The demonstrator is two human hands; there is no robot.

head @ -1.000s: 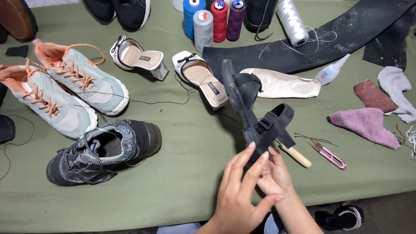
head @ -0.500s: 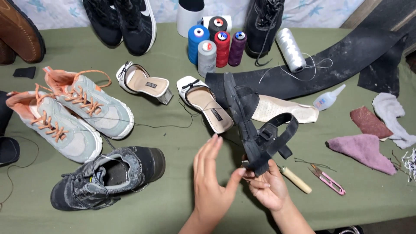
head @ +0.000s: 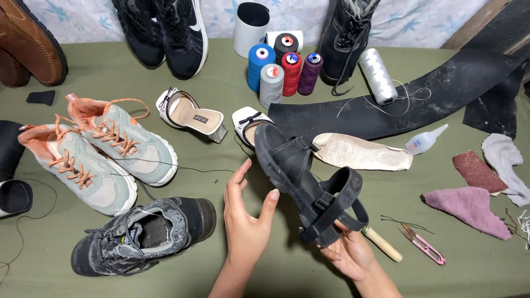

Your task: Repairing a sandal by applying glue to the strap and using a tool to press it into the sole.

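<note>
A black sandal (head: pixel 306 182) is gripped at its heel straps by the right hand (head: pixel 350 255), raised above the green table (head: pixel 458 259).

The left hand (head: pixel 245 221) is held open, palm toward the sole, fingers spread. Bare cloth is left only near the front edge. Five thread spools (head: pixel 281 69) and two grey-orange sneakers (head: pixel 105 152) are counted behind.

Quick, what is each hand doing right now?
Left hand: open, thumb touching the black strapped rubber sandal.
Right hand: closed on the sandal's heel end, holding it up.
</note>
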